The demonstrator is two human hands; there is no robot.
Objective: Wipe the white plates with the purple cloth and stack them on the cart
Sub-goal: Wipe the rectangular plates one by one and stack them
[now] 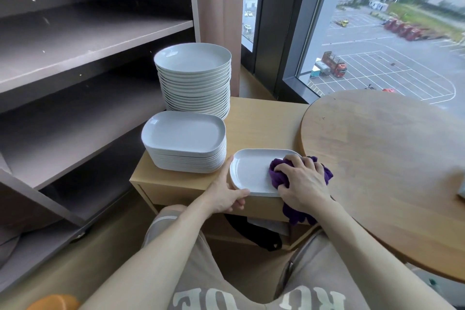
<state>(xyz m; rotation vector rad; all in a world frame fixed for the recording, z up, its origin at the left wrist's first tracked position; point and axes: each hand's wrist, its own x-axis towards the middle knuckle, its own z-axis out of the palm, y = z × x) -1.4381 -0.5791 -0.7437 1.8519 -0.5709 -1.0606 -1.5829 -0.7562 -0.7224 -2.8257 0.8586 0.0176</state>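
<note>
While the plate (251, 171) lies flat at lower centre, on the near edge of the cart (264, 118), the left grip (226, 196) pinches its near-left rim, thumb on top. The right grip (304, 181) is clamped on the bunched cloth (279, 173), pressing it onto the plate's right half. Glazed ware like this looks stiff, smooth and breakable. It is probably slippery under the soft cloth, so the rim hold is what stops it sliding off the edge. One plate should be light. For lifting, the raised rim at both short ends seems safest. The oblong stack (183, 143) stands just left of it.
</note>
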